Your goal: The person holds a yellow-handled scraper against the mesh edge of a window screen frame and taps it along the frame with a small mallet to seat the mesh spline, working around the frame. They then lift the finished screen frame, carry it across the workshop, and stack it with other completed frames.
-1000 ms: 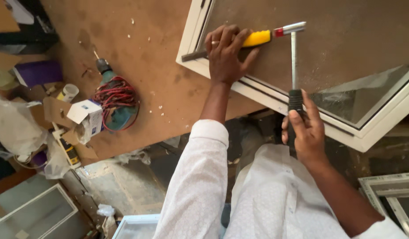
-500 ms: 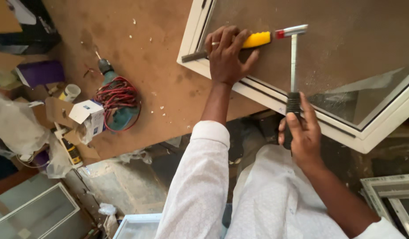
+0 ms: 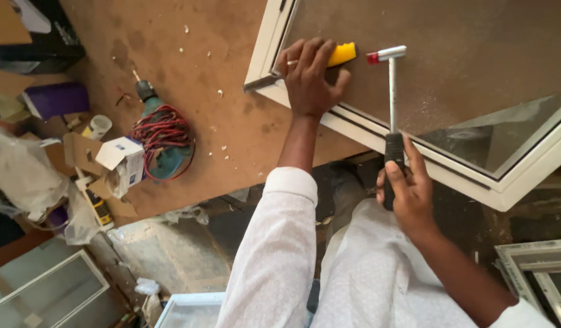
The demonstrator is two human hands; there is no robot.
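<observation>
While the left hand (image 3: 308, 79) pins a yellow-handled chisel (image 3: 340, 54) flat on the white window frame (image 3: 359, 130), fingers curled tight round the handle so the blade bites at the frame's corner, the right hand (image 3: 408, 188) wraps shut on the black grip of a small hammer (image 3: 390, 91). Its head hangs just beyond the chisel's butt, a short gap apart, lined up with it. A corded drill (image 3: 162, 140) lies on the counter (image 3: 232, 133), well away from the left fingers.
</observation>
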